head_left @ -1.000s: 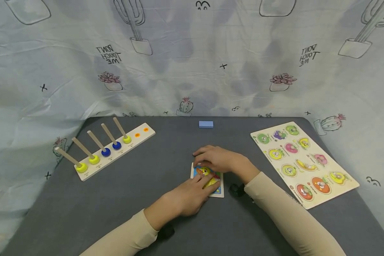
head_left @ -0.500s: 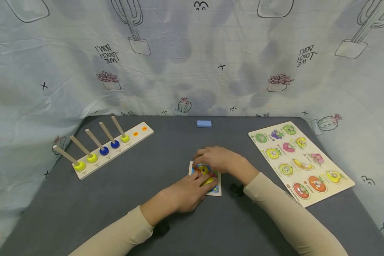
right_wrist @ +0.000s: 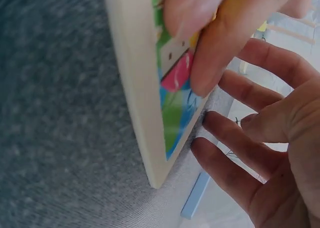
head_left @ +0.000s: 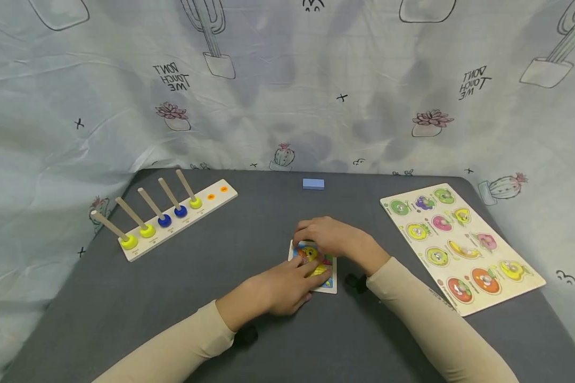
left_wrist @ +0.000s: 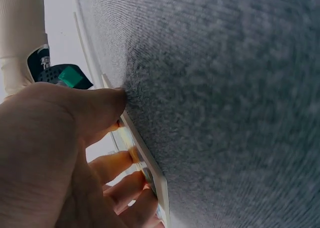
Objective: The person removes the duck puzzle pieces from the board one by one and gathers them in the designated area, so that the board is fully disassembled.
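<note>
A small wooden picture puzzle (head_left: 332, 287) with a yellow chick on it lies flat on the grey table, partly covered by both hands. My left hand (head_left: 282, 287) comes over its near left side, fingertips on the picture. In the left wrist view the left thumb (left_wrist: 107, 106) lies at the board's edge while the fingers reach across its face. At the puzzle's far edge is my right hand (head_left: 328, 236), its fingers bent down there. From the right wrist these fingers (right_wrist: 235, 133) look spread, with tips near the pale rim (right_wrist: 145, 113), and left fingers press the picture.
To the left stands a wooden peg board (head_left: 160, 236) with upright sticks and yellow and blue rings. A fruit puzzle board (head_left: 481, 298) lies at the right, beside the right sleeve. A blue block (head_left: 313, 184) sits near the back edge, before a printed cloth.
The head view has shifted a little, so the whole scene sits slightly further right. Both hands stay at the chick puzzle with only small finger movements.
</note>
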`<state>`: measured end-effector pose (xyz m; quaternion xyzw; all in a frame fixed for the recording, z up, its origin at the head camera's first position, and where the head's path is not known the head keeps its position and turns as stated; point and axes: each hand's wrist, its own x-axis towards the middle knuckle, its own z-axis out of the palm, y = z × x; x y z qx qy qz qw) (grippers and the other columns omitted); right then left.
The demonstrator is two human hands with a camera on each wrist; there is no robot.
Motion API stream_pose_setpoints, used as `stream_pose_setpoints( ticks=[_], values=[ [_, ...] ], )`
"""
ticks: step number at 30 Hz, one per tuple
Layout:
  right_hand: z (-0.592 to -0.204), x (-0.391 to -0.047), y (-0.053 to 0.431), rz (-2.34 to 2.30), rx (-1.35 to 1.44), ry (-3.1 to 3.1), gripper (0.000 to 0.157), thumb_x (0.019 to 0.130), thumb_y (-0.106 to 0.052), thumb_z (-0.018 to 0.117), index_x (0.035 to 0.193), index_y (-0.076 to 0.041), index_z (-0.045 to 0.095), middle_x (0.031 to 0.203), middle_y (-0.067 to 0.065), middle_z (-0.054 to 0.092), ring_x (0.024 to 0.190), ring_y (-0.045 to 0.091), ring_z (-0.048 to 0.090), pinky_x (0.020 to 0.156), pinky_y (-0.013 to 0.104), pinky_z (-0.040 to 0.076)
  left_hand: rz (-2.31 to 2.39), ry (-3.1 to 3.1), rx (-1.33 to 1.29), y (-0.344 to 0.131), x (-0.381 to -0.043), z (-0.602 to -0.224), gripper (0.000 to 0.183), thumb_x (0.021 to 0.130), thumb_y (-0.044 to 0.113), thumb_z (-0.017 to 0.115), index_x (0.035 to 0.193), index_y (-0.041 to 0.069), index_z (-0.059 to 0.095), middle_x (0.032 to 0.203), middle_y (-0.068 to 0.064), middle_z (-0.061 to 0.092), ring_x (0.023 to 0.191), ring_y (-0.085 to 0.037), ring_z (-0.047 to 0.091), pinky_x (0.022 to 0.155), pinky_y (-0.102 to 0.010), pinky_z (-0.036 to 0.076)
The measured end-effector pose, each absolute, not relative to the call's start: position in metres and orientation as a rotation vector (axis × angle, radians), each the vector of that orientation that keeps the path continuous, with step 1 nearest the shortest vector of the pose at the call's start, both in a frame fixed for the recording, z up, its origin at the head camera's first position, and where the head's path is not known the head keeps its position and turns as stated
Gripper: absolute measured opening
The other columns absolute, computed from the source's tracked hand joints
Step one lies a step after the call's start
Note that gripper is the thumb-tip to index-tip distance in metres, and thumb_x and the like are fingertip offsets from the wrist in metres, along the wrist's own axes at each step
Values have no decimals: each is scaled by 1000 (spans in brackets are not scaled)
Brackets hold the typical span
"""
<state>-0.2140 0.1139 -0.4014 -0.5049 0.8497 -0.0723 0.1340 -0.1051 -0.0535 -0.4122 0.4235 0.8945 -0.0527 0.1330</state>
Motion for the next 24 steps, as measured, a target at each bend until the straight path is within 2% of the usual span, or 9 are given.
stream_pose_setpoints(
  ticks=[4,7,9,13,20,24],
  values=[
    [-402,-213,114,-238,-1463,2458,49,85,11,73,117,-25,73,125,-6,63,117,17,62,101,48,50,-146,2594,1229,-52,-104,-414,60,109,33,47,165,27,25,171,-7,19,148,-27,31,118,-36,36],
    [-402,-213,114,-236,-1455,2449,41,92,7,67,118,-25,72,125,-6,63,117,17,62,99,48,51,-140,2596,1219,-51,-104,-416,60,109,33,47,165,27,25,169,-7,21,151,-28,27,119,-38,35],
    [-402,-214,113,-242,-1458,2450,33,99,0,63,117,-25,72,122,-6,64,111,16,64,95,46,52,-148,2601,1220,-51,-103,-418,61,109,34,48,165,27,25,169,-7,22,152,-28,27,119,-37,35],
    [-403,-215,112,-268,-1465,2469,25,106,-9,54,113,-25,73,115,-6,68,95,13,64,85,39,53,-169,2616,1217,-50,-102,-420,60,109,34,48,164,27,26,169,-7,22,148,-26,31,117,-36,37],
    [-402,-217,113,-341,-1430,2450,30,108,-10,47,111,-22,74,117,-6,69,90,13,61,82,36,51,-156,2643,1145,-49,-99,-419,59,108,36,49,164,31,27,169,-1,25,146,-22,33,114,-44,39],
    [-404,-221,118,-370,-1438,2446,28,106,-10,49,104,-20,75,115,-5,69,95,14,64,86,36,53,-154,2643,1134,-48,-98,-419,59,109,37,48,164,33,26,170,0,24,147,-21,32,115,-45,37]
  ],
)
